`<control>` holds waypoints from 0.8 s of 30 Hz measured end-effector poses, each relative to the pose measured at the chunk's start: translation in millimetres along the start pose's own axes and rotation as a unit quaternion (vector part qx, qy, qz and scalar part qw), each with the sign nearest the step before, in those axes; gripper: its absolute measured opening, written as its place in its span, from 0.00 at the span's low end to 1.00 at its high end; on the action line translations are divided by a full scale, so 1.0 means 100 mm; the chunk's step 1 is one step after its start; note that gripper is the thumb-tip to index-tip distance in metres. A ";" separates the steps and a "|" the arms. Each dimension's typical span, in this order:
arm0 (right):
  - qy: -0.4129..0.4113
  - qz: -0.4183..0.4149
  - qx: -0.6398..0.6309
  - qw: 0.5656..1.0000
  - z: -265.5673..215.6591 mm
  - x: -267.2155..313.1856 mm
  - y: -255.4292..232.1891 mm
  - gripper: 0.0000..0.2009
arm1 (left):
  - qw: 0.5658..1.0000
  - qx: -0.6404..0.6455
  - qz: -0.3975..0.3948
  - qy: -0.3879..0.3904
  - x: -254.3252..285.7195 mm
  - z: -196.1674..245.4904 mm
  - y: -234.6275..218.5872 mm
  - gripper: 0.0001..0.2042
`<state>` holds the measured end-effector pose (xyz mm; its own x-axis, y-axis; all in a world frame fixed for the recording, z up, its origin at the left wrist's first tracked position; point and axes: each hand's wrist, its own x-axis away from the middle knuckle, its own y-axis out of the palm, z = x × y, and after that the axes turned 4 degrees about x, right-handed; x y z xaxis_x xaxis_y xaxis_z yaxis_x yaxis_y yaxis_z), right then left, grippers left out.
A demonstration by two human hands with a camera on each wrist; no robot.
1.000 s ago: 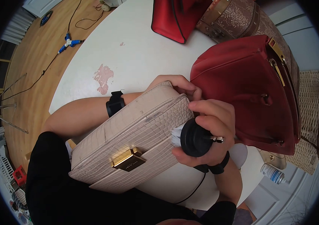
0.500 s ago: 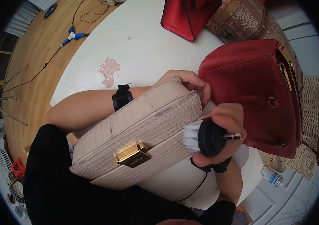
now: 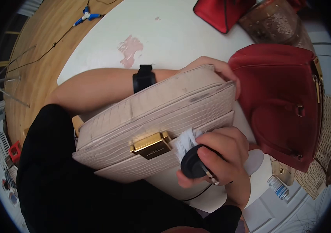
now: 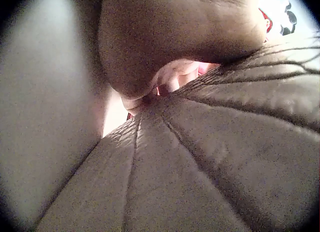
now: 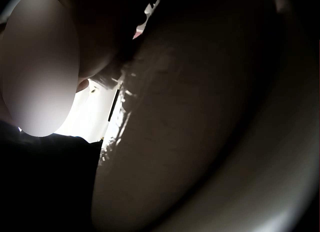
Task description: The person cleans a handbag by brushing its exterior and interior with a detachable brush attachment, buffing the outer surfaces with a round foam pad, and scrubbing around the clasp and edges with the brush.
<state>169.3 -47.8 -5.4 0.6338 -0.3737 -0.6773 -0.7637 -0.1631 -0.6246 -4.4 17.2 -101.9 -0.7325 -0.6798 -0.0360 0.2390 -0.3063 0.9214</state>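
Observation:
A pale beige crocodile-patterned bag (image 3: 181, 103) with a gold clasp (image 3: 150, 144) lies tilted across the lap. The left hand (image 3: 221, 72) grips its far upper corner from behind, most fingers hidden by the bag; in the left wrist view that hand (image 4: 175, 37) lies against the creased bag side (image 4: 200, 157). The right hand (image 3: 221, 155) holds a round black brush (image 3: 195, 161), fingers curled round it, its white bristles (image 3: 186, 143) at the front flap just right of the clasp. The right wrist view is dark, with the bag (image 5: 165, 127) filling much of it.
On the white table (image 3: 173, 42) stand a dark red handbag (image 3: 278, 93), a bright red bag (image 3: 220, 13) and a brown patterned bag (image 3: 278, 25). At the right are a woven item (image 3: 328, 128), a spray can (image 3: 278, 187) and a small beige purse (image 3: 282, 171).
The brush and right hand have moved down and left along the bag, from near its right end to beside the clasp. The camera view has shifted, and the left hand still grips the corner.

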 end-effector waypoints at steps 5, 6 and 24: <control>0.040 -0.025 0.032 0.998 0.12 -0.01 -0.19 0.33 | 0.999 0.002 0.023 -0.041 0.01 0.06 0.05 0.20; 0.062 0.020 0.044 0.997 0.19 -0.01 -0.17 0.32 | 0.999 0.002 0.022 -0.039 0.01 0.05 0.02 0.20; 0.051 0.049 -0.043 0.997 0.02 -0.10 0.01 0.24 | 0.990 -0.040 -0.102 0.084 -0.08 -0.07 -0.24 0.16</control>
<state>162.2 -42.5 0.4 0.5430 -0.4810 -0.6883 -0.8320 -0.1969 -0.5187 0.6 25.3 -126.6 -0.6563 -0.6971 -0.2887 0.1506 -0.4959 0.8552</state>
